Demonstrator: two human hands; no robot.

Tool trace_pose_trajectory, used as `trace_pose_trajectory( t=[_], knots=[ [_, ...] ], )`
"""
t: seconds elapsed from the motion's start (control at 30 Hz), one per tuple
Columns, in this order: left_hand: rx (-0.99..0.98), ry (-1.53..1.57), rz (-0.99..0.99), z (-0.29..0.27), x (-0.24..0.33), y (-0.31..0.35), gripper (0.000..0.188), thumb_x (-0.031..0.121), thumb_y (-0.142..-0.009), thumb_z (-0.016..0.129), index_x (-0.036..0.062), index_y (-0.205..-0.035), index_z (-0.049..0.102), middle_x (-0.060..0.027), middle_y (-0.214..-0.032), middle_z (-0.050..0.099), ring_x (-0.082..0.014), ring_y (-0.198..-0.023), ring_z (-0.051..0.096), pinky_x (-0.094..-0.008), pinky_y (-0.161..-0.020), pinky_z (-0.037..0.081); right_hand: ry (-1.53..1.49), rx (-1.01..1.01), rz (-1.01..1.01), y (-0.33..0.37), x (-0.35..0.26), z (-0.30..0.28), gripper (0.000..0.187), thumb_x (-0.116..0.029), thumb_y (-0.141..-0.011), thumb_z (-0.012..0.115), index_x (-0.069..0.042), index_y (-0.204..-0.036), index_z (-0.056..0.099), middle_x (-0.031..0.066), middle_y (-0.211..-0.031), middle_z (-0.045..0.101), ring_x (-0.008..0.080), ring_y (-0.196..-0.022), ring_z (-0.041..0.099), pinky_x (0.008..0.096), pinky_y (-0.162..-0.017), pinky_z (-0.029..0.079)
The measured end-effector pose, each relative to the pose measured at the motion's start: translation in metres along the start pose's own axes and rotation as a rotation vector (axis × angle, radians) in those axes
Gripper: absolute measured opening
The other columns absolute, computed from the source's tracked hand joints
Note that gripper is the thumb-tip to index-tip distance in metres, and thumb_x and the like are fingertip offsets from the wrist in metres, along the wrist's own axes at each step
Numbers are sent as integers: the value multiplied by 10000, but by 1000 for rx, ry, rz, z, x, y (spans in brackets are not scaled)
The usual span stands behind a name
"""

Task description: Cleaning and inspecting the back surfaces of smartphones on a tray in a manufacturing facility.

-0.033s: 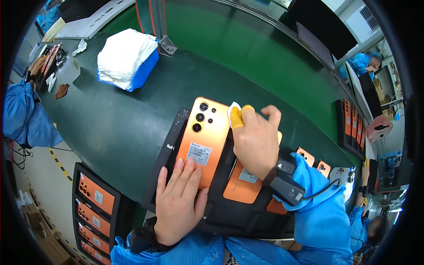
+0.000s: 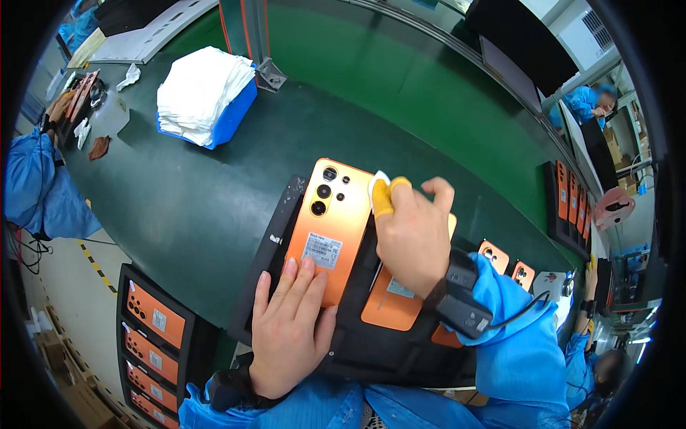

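Note:
An orange phone (image 2: pixel 339 207) lies back up on a black tray (image 2: pixel 343 350), its camera rings at the far end and a white label midway. My left hand (image 2: pixel 289 332) rests with outstretched fingers on its near end, fingertips by the label. My right hand (image 2: pixel 414 232), yellow covers on two fingertips, pinches a white cloth (image 2: pixel 377 183) against the phone's right edge near the top. Partly under that hand, a second orange phone (image 2: pixel 389 307) sits in the tray. Further orange phones (image 2: pixel 494 254) show beyond my right wrist.
A blue bin (image 2: pixel 236 118) stacked with white cloths (image 2: pixel 204 93) stands at the far left. Another tray of orange phones (image 2: pixel 157 318) is at the lower left, one more (image 2: pixel 572 204) at the far right. Co-workers in blue sit on both sides.
My right hand and the cloth have slid slightly toward me along the phone's right edge. My left hand stays in place.

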State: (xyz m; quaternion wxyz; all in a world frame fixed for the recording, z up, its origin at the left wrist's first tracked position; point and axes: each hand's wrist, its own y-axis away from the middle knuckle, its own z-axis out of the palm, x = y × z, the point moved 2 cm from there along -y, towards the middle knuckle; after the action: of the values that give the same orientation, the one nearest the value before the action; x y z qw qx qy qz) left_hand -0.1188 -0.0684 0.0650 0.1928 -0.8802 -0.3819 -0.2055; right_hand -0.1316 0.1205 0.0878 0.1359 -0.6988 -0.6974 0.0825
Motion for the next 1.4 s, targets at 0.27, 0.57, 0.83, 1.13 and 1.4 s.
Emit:
trace_pose_trajectory(
  t=[0.27, 0.57, 0.83, 1.13, 1.4],
  knots=[
    [-35, -3, -13, -2, 5, 0, 443, 164, -776, 686, 17, -1185, 600, -185, -1293, 559, -340, -1261, 481, -507, -1101, 231, -16, 96, -127, 28, -13, 1, 190, -50, -780, 634, 26, -947, 683, 40, -750, 507, 180, -658, 558, 441, -880, 349],
    [-26, -51, -6, 0, 5, -1, 429, 198, -800, 670, 35, -1191, 607, -166, -1275, 576, -310, -1238, 509, -493, -1098, 239, -31, -30, -10, -50, 52, 1, 109, -84, -752, 605, -79, -721, 710, 64, -803, 565, 200, -757, 604, 446, -870, 307],
    [-64, -17, -30, 0, 5, -1, 428, 158, -792, 675, 15, -1189, 600, -190, -1296, 557, -340, -1275, 470, -508, -1105, 221, -40, -19, -88, -9, 16, 2, 168, -50, -723, 621, -17, -860, 713, 62, -791, 516, 202, -732, 552, 447, -889, 322],
    [-41, -38, 35, -2, 6, -1, 418, 179, -806, 652, 29, -1194, 605, -167, -1300, 558, -311, -1279, 468, -495, -1101, 235, -189, -49, 31, 38, 8, -58, 157, -90, -735, 621, -60, -863, 706, 11, -729, 495, 156, -693, 562, 422, -868, 334],
    [-40, -102, 63, 5, -11, 11, 462, 160, -815, 627, -6, -1237, 540, -245, -1352, 476, -382, -1314, 401, -542, -1112, 197, 254, 77, 378, 132, 119, -146, 99, -78, -709, 659, -27, -774, 713, 62, -745, 559, 206, -740, 563, 400, -776, 331]
  ],
)
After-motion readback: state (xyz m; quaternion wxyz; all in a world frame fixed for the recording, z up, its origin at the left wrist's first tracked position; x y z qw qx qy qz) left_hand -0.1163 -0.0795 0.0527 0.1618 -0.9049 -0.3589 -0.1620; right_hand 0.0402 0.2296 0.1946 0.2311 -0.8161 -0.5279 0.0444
